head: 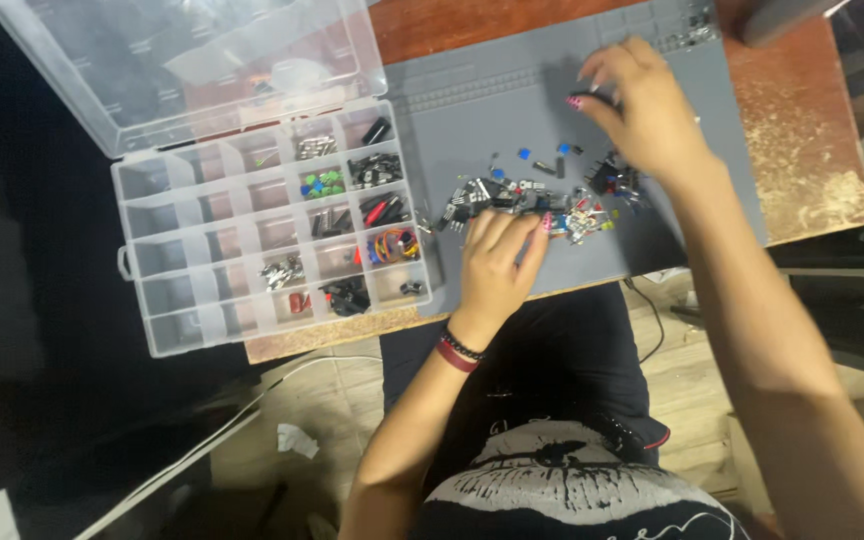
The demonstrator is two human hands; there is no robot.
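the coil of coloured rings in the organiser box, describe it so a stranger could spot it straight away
Start at the clear plastic organiser box left of the grey mat. In its rightmost column, beside the left hand, sits the coil of coloured rings. It alone is round and multicoloured; neighbouring compartments hold dark parts.

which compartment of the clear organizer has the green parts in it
The compartment of the clear plastic organizer box holding small green and blue parts; neighbouring ones hold black or metallic pieces.

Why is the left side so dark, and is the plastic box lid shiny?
Head view: light falls on the grey mat and both hands, while the floor left of the organiser box sits in deep shadow; its open lid shows pale glare; the right hand looks slightly blurred.
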